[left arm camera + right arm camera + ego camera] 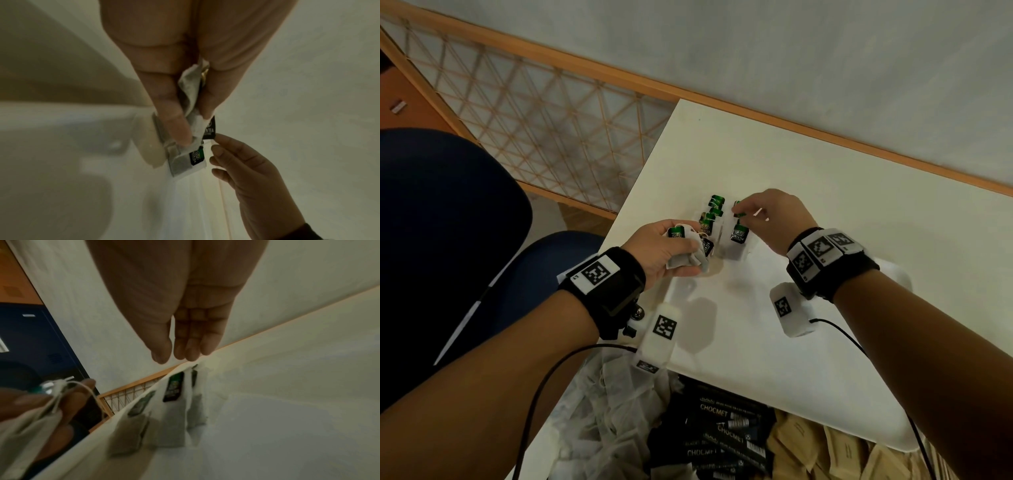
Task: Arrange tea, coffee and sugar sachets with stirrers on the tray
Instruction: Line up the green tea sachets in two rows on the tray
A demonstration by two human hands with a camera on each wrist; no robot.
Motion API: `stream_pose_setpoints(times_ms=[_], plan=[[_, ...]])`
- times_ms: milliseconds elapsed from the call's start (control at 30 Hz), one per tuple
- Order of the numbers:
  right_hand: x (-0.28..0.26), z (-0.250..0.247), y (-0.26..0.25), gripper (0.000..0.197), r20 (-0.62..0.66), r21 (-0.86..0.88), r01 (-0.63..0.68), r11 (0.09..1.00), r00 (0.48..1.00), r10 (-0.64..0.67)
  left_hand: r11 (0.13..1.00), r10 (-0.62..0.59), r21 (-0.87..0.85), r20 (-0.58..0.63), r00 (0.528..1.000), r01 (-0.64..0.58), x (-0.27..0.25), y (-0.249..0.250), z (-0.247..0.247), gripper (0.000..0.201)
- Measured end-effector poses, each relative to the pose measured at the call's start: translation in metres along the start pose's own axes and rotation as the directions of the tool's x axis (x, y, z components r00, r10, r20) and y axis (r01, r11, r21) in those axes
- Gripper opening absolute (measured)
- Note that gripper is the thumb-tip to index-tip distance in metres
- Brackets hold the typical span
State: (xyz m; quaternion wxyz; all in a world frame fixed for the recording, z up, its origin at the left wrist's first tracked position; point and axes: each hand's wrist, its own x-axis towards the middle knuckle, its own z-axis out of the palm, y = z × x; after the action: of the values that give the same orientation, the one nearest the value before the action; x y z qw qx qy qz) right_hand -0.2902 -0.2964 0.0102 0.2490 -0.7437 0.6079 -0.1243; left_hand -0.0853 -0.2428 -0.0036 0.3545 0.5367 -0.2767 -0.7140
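Note:
Several tea bags (pixel 709 219) with green and black tags lie side by side at the far left end of the white tray (pixel 825 394); they also show in the right wrist view (pixel 173 395). My left hand (pixel 681 248) grips a bunch of tea bags (pixel 690 262) just left of that row, the bags squeezed between thumb and fingers (pixel 191 97). My right hand (pixel 744 209) reaches over the row, its straight fingertips (pixel 180 352) at the tag of the rightmost far bag and holding nothing. One laid bag (pixel 186 162) sits beside the tray's rim.
In front of the tray lie a heap of loose white tea bags (pixel 606 414), black CHOCMET sachets (pixel 726 428) and brown paper sachets (pixel 825 452). A blue chair (pixel 448 222) stands at the left beside a wooden lattice screen (pixel 534 120). Wrist cables trail over the tray.

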Motion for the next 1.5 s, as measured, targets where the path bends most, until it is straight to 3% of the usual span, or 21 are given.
stream_pose_setpoints(times_ms=[100,267,400,633,733,900,1067,1233,1367,1500], plan=[[-0.010,-0.002,-0.012,0.016,-0.012,0.096,0.044,0.994,0.999,-0.043,1.000,0.008,-0.007,-0.010,1.000,-0.008,0.000,-0.001,0.003,0.020],[-0.028,0.008,-0.029,0.021,0.178,0.249,-0.017,0.968,0.984,-0.028,1.000,0.005,-0.019,0.004,1.000,-0.005,0.000,-0.001,0.009,0.023],[-0.031,0.010,-0.029,0.033,0.109,0.330,-0.025,0.944,0.994,-0.011,1.000,0.008,-0.013,0.018,1.000,-0.008,-0.003,-0.002,0.012,0.030],[-0.032,-0.003,-0.030,0.033,0.064,0.368,-0.018,0.930,0.998,-0.007,0.998,-0.035,0.046,0.043,0.998,0.033,-0.004,-0.003,0.010,0.022],[-0.033,-0.007,-0.033,0.034,0.053,0.355,0.008,0.935,0.998,-0.029,0.995,-0.048,0.094,0.063,0.997,0.042,-0.006,-0.004,0.012,0.038],[-0.037,-0.007,-0.039,0.033,0.005,0.380,0.085,0.921,0.996,-0.094,0.985,-0.003,0.170,0.008,1.000,0.001,-0.004,-0.007,0.015,0.044],[-0.040,-0.006,-0.043,0.032,-0.005,0.273,0.185,0.944,0.982,-0.191,0.982,0.030,0.183,0.050,0.998,-0.039,-0.003,-0.007,0.015,0.030],[-0.041,-0.003,-0.042,0.023,0.043,0.356,0.140,0.924,0.985,-0.165,0.968,0.067,0.240,0.053,0.996,-0.078,-0.003,-0.007,0.012,0.012],[-0.037,-0.003,-0.036,0.029,0.061,0.411,0.052,0.910,0.995,-0.084,0.965,0.091,0.240,0.050,0.995,-0.101,-0.004,-0.007,0.010,0.032],[-0.035,-0.005,-0.036,0.028,0.115,0.287,0.037,0.957,0.991,-0.072,0.951,0.110,0.284,0.065,0.992,-0.125,-0.003,-0.006,0.010,0.054]])
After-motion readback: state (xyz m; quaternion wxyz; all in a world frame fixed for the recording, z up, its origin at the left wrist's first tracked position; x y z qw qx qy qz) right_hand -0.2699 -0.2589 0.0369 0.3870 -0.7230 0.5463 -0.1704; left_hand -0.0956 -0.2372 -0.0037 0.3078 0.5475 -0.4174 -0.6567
